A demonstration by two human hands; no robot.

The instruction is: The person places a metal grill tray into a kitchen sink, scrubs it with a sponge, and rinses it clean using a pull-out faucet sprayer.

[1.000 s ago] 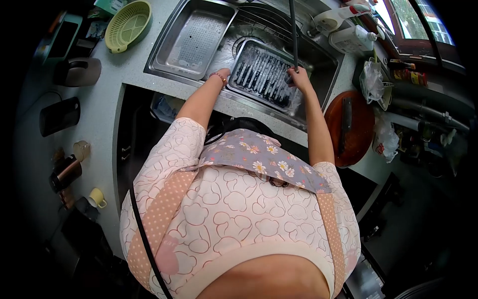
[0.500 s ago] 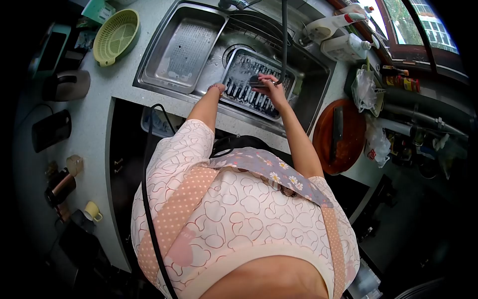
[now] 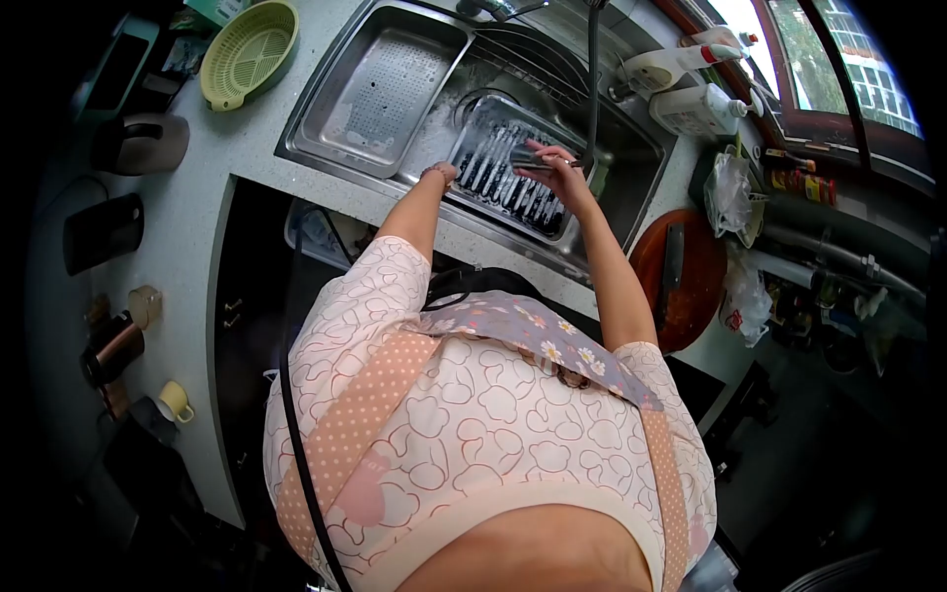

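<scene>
A rectangular metal tray [image 3: 503, 183] with dark ridges and whitish suds lies in the right sink basin. My left hand [image 3: 444, 174], with a beaded bracelet at the wrist, is closed on the tray's left rim near the sink's front edge. Over the tray, my right hand [image 3: 558, 170] is wrapped round a dark spray head [image 3: 526, 156], whose hose [image 3: 593, 94] rises behind the hand. Water or spray blurs the tray's upper left part.
A perforated steel pan [image 3: 380, 104] sits over the left basin. The green basket [image 3: 252, 54] is at upper left. On the right are a round wooden board [image 3: 691, 286] with a knife [image 3: 673, 257], white bottles [image 3: 695, 109] and plastic bags [image 3: 728, 192].
My right hand has moved left from the tray's right edge to over its middle, bringing the spray head along. My left hand stays at the left rim. The camera view has shifted slightly.
</scene>
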